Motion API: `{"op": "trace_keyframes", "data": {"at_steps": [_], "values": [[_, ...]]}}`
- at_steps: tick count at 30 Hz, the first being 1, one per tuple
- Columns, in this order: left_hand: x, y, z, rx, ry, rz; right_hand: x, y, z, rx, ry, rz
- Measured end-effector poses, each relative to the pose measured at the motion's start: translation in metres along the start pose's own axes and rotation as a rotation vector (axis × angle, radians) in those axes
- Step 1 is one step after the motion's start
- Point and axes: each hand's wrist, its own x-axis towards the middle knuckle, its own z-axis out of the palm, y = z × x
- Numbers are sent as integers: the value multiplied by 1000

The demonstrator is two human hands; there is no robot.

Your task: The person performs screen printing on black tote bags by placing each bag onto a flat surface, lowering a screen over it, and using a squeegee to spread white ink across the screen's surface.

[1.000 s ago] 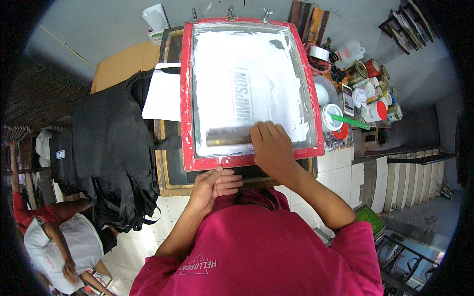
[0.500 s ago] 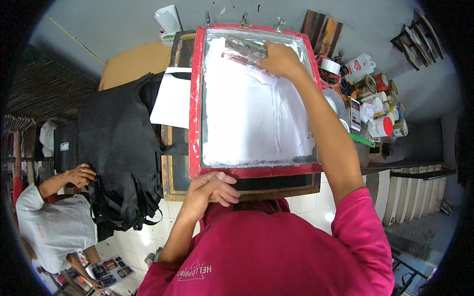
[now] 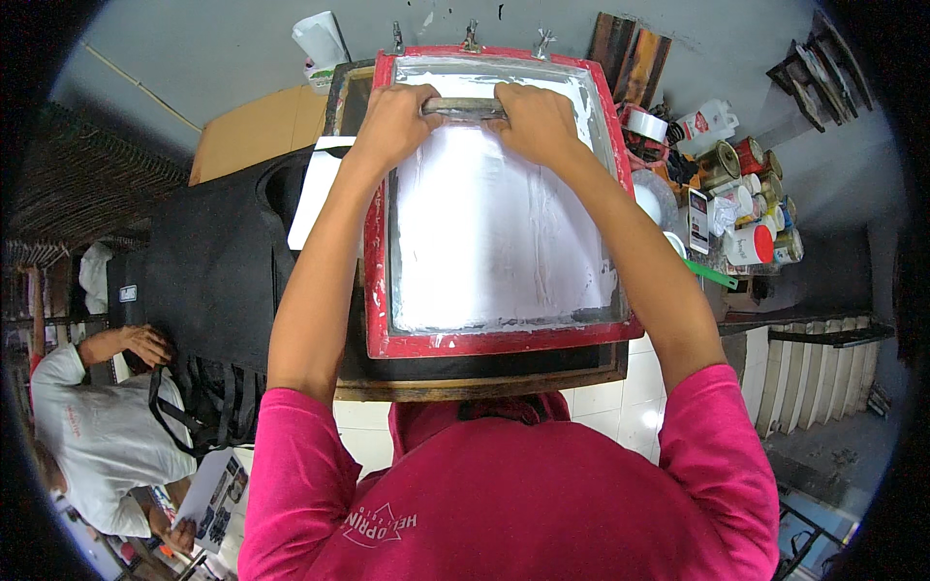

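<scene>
Both my hands grip a worn squeegee [image 3: 465, 107] near the far end of a screen-printing frame. My left hand [image 3: 399, 121] closes round its left end, and my right hand [image 3: 538, 118] round its right end. The frame [image 3: 376, 290] is red, chipped and smeared with white. Across its mesh [image 3: 484, 242] spreads white ink, streaked at the right and along the edges. Metal clamps [image 3: 471, 37] stand at the frame's far edge. Beneath it shows a dark board with a wooden edge [image 3: 475, 392]. The squeegee's blade is hidden.
Black fabric bags [image 3: 208, 261] and a white sheet [image 3: 312, 198] lie to the left. A person in a white shirt [image 3: 107, 436] stands there, holding a printed sheet [image 3: 221, 499]. At the right are paint cans [image 3: 719, 165], a phone [image 3: 697, 221] and a green-handled tool [image 3: 712, 274].
My left hand has gone from the frame's near edge to the squeegee's left end. The squeegee, slanted before, is now level across the mesh. The person at left has shifted the printed sheet.
</scene>
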Motion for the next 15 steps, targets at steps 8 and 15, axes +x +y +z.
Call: {"op": "trace_keyframes", "data": {"at_steps": [8,15], "values": [[-57,39,-4,-13,-16,-40,-51,-19,-4,6,30,-45],[-115,69,-8,-19,3,-31,-108,-46,-16,41,3,-58]]}}
